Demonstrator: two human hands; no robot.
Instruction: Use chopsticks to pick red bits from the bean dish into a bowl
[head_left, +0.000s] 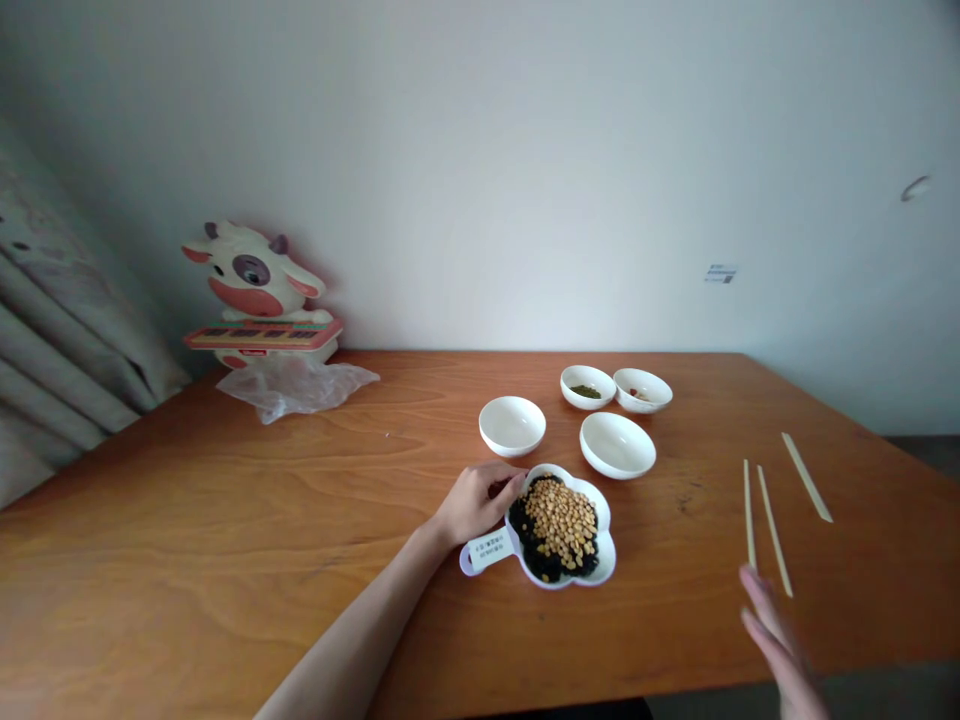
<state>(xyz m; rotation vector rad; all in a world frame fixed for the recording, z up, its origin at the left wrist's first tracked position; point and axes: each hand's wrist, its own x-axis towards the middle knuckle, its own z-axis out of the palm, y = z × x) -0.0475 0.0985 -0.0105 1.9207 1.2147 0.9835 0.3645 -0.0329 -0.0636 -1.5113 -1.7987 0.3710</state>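
My left hand (480, 500) is closed at the left rim of a white flower-shaped dish (606, 545) with a labelled handle (489, 549). Its thumb rests on the rim; the other fingers are curled and partly hidden. Yellow soybean-like beans (559, 515) lie in the dish over dark, nearly black bits (536, 555). My right hand (776, 635), slightly blurred, hovers at the lower right with thumb and fingers apart and nothing between them. Just beyond its fingertips lie two chopsticks (771, 530), side by side on the table.
Two empty white bowls (512, 427) (617, 446) stand behind the dish. Farther back, one small bowl (588, 388) holds green bits and another (643, 391) reddish pieces. A paper chopstick sleeve (807, 478) lies right. A cow toy keyboard (262, 300) and plastic bag (296, 388) sit back left.
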